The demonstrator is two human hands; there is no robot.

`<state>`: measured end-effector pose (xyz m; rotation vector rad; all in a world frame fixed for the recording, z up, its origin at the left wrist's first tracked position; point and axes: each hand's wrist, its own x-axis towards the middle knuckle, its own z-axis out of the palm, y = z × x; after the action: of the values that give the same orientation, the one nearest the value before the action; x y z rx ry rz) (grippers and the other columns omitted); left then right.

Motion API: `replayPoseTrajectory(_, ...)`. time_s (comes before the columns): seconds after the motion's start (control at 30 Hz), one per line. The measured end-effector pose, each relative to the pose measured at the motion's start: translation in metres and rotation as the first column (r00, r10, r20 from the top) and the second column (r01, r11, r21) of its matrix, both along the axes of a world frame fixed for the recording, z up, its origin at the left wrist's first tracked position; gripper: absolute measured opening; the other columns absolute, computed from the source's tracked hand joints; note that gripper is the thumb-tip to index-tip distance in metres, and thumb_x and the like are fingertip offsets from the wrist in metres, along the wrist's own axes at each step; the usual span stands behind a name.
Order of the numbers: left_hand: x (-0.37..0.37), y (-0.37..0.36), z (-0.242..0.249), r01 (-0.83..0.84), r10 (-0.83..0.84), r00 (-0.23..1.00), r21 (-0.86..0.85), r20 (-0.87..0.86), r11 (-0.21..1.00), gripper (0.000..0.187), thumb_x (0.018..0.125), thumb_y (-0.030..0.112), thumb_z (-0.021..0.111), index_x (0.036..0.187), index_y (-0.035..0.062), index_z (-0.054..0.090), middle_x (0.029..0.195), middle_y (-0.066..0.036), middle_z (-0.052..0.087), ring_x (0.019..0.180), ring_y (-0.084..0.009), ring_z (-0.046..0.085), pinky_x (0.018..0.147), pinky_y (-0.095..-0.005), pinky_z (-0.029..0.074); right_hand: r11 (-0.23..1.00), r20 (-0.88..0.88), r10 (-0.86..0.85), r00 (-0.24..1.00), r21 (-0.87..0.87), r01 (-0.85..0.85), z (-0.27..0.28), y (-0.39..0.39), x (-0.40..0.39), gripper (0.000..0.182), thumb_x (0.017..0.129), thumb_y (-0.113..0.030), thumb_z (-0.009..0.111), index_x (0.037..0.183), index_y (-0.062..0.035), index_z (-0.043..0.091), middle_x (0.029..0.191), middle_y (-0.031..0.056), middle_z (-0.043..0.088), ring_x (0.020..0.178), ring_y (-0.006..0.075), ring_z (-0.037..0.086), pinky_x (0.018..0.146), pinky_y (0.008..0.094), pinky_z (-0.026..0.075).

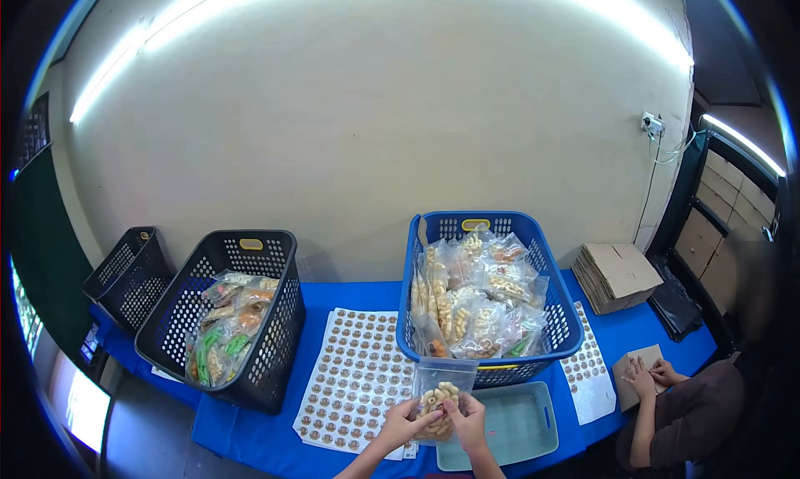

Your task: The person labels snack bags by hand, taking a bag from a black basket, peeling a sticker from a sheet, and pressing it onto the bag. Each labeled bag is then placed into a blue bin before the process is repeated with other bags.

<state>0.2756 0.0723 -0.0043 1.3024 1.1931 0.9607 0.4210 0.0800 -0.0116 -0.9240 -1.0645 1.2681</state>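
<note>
A clear zip bag of pale curved snack pieces (439,393) is held upright between my two hands, in front of the blue basket (487,371). My left hand (402,422) grips its left side, and my right hand (468,421) pinches its right side with the thumb on the front. Many filled clear bags (487,300) lie in the blue basket. Sheets of round stickers (346,379) lie left of my hands. Under and beside my right hand is a pale green tray (521,425).
A black basket (287,312) with filled bags stands left, another black basket (129,275) beyond it. At right are stacked cardboard (617,275), black bags (673,304) and another sticker sheet (587,366). A co-worker (687,412) handles a brown box (627,387).
</note>
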Motion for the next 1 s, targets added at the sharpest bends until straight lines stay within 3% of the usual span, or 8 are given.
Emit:
replayPoseTrajectory(0.1, -0.002, -0.008, 0.007, 0.012, -0.007, 0.995, 0.047, -0.096, 0.999, 0.04, 0.076, 0.02, 0.067, 0.106, -0.0037, 0.054, 0.092, -0.007, 0.061, 0.081, -0.0088, 0.057, 0.07, -0.023, 0.047, 0.999, -0.103, -0.006, 0.995, -0.052, 0.0, 0.0, -0.008, -0.004, 0.022, 0.083, -0.015, 0.058, 0.093, 0.004, 0.057, 0.084, 0.0056, 0.061, 0.074, 0.0087, 0.056, 0.066, 0.0211, 0.045)
replayPoseTrajectory(0.3, -0.009, -0.015, -0.012, 0.011, -0.024, 0.978, 0.066, 0.207, 0.998, 0.037, 0.079, 0.026, 0.063, 0.107, 0.002, 0.057, 0.08, -0.003, 0.062, 0.068, -0.0032, 0.054, 0.057, -0.0187, 0.043, 0.983, -0.171, 0.109, 0.979, -0.125, -0.132, 0.0, -0.012, -0.004, 0.026, 0.082, -0.014, 0.059, 0.101, 0.0035, 0.054, 0.091, 0.0065, 0.06, 0.082, 0.0103, 0.056, 0.073, 0.0232, 0.045)
replayPoseTrajectory(0.43, -0.017, -0.019, 0.026, -0.06, 0.054, 0.991, -0.042, -0.125, 0.997, 0.029, 0.082, 0.024, 0.059, 0.098, -0.0005, 0.061, 0.078, -0.003, 0.063, 0.068, -0.0066, 0.056, 0.059, -0.0213, 0.045, 0.972, -0.086, 0.235, 0.968, -0.009, -0.236, 0.009, -0.023, -0.013, 0.037, 0.078, -0.006, 0.062, 0.111, 0.003, 0.047, 0.101, 0.0073, 0.056, 0.09, 0.0118, 0.055, 0.079, 0.0249, 0.045)
replayPoseTrajectory(0.47, -0.017, -0.016, 0.008, -0.121, 0.132, 0.987, 0.12, -0.088, 0.985, 0.029, 0.083, 0.026, 0.057, 0.092, -0.0012, 0.063, 0.068, -0.002, 0.062, 0.06, -0.0052, 0.053, 0.052, -0.0205, 0.042, 0.962, -0.143, 0.267, 0.953, -0.015, -0.271, 0.011, -0.025, -0.015, 0.045, 0.075, -0.003, 0.064, 0.115, 0.0029, 0.043, 0.105, 0.0074, 0.054, 0.094, 0.0121, 0.053, 0.081, 0.0253, 0.044)
replayPoseTrajectory(0.67, -0.015, -0.017, -0.008, -0.231, 0.251, 0.967, 0.261, -0.045, 0.937, 0.033, 0.08, 0.032, 0.06, 0.085, -0.0005, 0.064, 0.056, -0.004, 0.057, 0.05, -0.0049, 0.047, 0.045, -0.023, 0.037, 0.969, -0.061, 0.239, 0.969, -0.047, -0.242, 0.006, -0.037, -0.013, 0.035, 0.081, -0.008, 0.058, 0.111, 0.0031, 0.045, 0.102, 0.0074, 0.054, 0.093, 0.0114, 0.052, 0.079, 0.0247, 0.044)
replayPoseTrajectory(0.77, -0.019, -0.019, 0.002, -0.087, 0.12, 0.972, 0.164, -0.202, 0.983, 0.03, 0.081, 0.024, 0.06, 0.092, -0.0038, 0.061, 0.075, -0.006, 0.063, 0.068, -0.0069, 0.056, 0.059, -0.0215, 0.045, 0.98, -0.028, 0.198, 0.98, -0.015, -0.198, -0.002, -0.043, -0.011, 0.03, 0.084, -0.009, 0.054, 0.11, 0.0026, 0.045, 0.102, 0.0074, 0.054, 0.093, 0.011, 0.052, 0.079, 0.0245, 0.043)
replayPoseTrajectory(0.87, -0.016, -0.019, 0.017, -0.001, 0.092, 0.974, 0.4, -0.208, 0.917, 0.026, 0.081, 0.019, 0.06, 0.092, -0.0038, 0.06, 0.08, -0.008, 0.063, 0.074, -0.0098, 0.059, 0.064, -0.0216, 0.046, 0.99, -0.047, 0.14, 0.989, -0.004, -0.14, -0.005, -0.049, -0.009, 0.03, 0.085, -0.009, 0.053, 0.111, 0.0019, 0.044, 0.101, 0.0068, 0.054, 0.093, 0.0111, 0.052, 0.079, 0.0246, 0.043)
replayPoseTrajectory(1.0, -0.007, -0.008, 0.022, -0.159, 0.121, 0.982, 0.297, 0.142, 0.941, 0.017, 0.083, 0.013, 0.055, 0.09, -0.0025, 0.059, 0.081, -0.007, 0.062, 0.074, -0.0104, 0.059, 0.065, -0.0216, 0.046, 0.993, -0.081, 0.11, 0.991, -0.032, -0.113, -0.01, -0.058, -0.005, 0.03, 0.082, -0.01, 0.057, 0.106, 0.0008, 0.043, 0.098, 0.0062, 0.053, 0.091, 0.0114, 0.052, 0.078, 0.0243, 0.043)
